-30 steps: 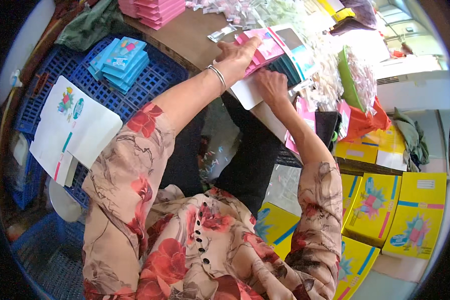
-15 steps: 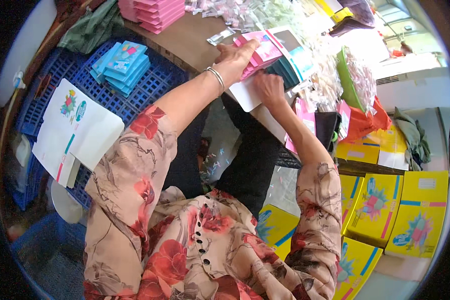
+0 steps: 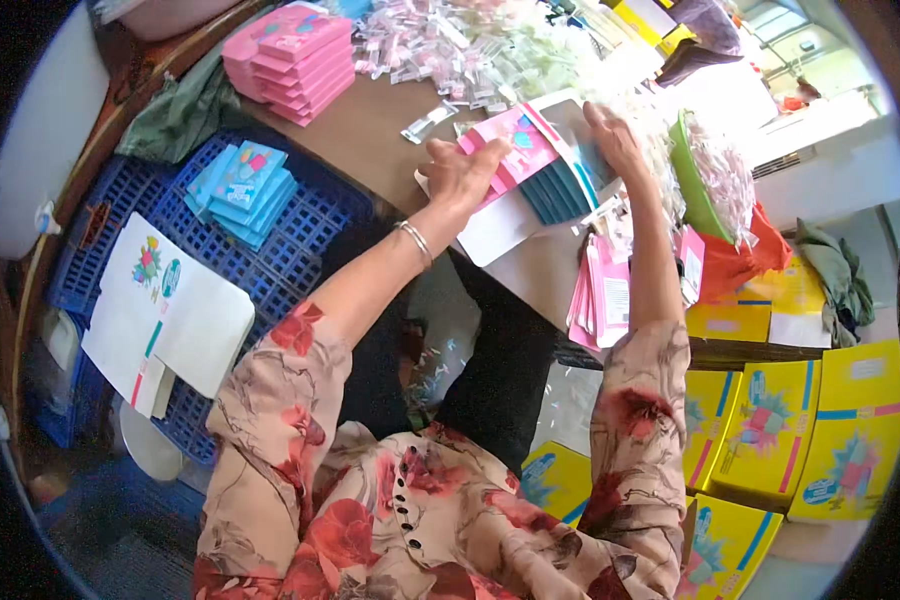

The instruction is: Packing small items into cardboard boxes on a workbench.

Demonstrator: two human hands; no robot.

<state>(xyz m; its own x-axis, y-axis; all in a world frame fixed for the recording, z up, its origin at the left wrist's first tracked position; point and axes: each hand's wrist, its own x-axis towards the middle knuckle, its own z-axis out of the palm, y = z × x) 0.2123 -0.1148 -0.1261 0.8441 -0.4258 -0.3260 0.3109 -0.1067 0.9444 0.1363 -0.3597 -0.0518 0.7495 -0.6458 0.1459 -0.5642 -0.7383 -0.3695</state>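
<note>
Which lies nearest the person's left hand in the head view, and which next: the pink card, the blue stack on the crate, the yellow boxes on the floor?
1. Pink card: under the left hand.
2. Blue stack: left, on the blue crate.
3. Yellow boxes: far right, on the floor.

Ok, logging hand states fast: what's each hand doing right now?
Left hand: closed on the pink packet.
Right hand: open, resting on the blue packets.

Brown table (image 3: 370, 135) bears pink packets (image 3: 290, 60) and sachets (image 3: 450, 40).
</note>
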